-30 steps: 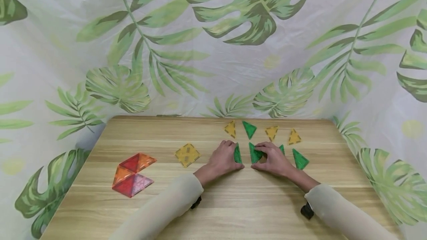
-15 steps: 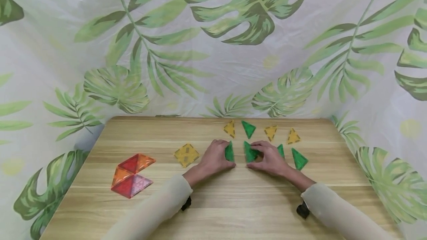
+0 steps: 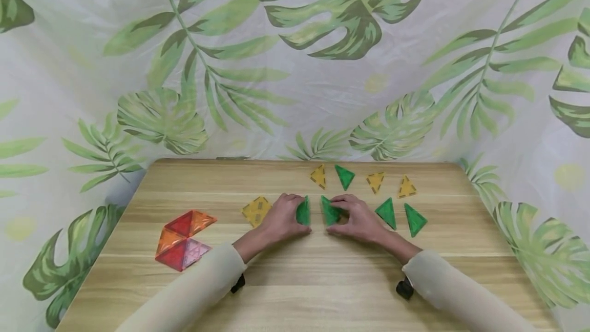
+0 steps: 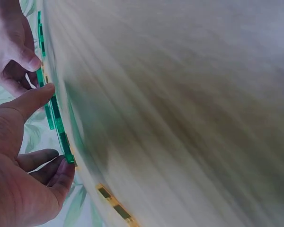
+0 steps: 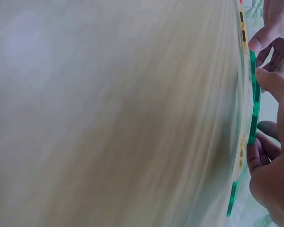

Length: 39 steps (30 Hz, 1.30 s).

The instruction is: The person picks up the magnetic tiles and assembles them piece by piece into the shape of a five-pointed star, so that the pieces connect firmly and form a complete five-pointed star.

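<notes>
My left hand (image 3: 280,218) grips a translucent green triangular magnetic tile (image 3: 302,211) between thumb and fingers. Facing it across a narrow gap, my right hand (image 3: 356,218) pinches a second green triangular tile (image 3: 329,212), partly covered by the fingers. In the left wrist view the thumb and fingertips hold the edges of the green tile (image 4: 60,127), seen almost edge-on. The right wrist view likewise shows that hand on its green tile (image 5: 255,106). Both tiles are low over the wooden table, and I cannot tell whether they touch it.
Left of my hands lie yellow tiles (image 3: 255,211), partly behind the left hand. Further left, red (image 3: 170,257), orange (image 3: 201,221) and pink (image 3: 194,251) triangles form a partial ring. Loose green (image 3: 387,213) and yellow (image 3: 407,187) triangles lie to the right and back. A patterned cloth hangs behind.
Both hands have moved left along the table, each with its green tile. The left hand now overlaps the yellow tiles, and a loose green triangle at the right shows fully.
</notes>
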Each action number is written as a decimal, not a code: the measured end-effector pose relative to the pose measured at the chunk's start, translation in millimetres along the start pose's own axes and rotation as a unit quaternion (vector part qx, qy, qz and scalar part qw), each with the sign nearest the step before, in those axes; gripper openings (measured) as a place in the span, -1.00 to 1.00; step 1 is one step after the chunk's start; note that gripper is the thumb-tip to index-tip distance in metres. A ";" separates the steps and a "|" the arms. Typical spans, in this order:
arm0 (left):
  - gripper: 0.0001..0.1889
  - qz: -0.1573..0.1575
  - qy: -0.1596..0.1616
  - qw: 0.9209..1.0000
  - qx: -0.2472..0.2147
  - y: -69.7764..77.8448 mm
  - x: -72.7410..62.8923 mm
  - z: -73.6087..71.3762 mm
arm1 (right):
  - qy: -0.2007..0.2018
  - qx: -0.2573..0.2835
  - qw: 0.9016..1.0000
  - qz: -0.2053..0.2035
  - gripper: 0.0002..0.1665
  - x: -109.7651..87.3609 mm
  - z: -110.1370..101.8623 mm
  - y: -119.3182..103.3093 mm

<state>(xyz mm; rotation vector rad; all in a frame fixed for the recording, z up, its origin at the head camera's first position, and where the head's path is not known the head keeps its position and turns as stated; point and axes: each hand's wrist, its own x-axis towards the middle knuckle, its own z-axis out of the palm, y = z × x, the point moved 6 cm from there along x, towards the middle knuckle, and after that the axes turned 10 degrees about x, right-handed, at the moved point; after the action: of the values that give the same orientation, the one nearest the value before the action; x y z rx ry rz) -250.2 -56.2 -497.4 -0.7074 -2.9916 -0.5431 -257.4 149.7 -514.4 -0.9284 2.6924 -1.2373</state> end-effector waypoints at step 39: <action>-0.20 0.033 -0.016 0.999 0.005 -4.9 -10.9 5.8 | -0.065 0.002 0.998 -0.017 -0.30 14.8 34.1 -23.0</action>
<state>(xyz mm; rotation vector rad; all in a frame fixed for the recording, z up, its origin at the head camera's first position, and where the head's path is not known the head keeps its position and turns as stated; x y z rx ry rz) -242.2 -63.0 -505.5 -0.8183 -2.9859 -0.5170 -248.7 107.0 -518.5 -1.0204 2.5841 -1.1453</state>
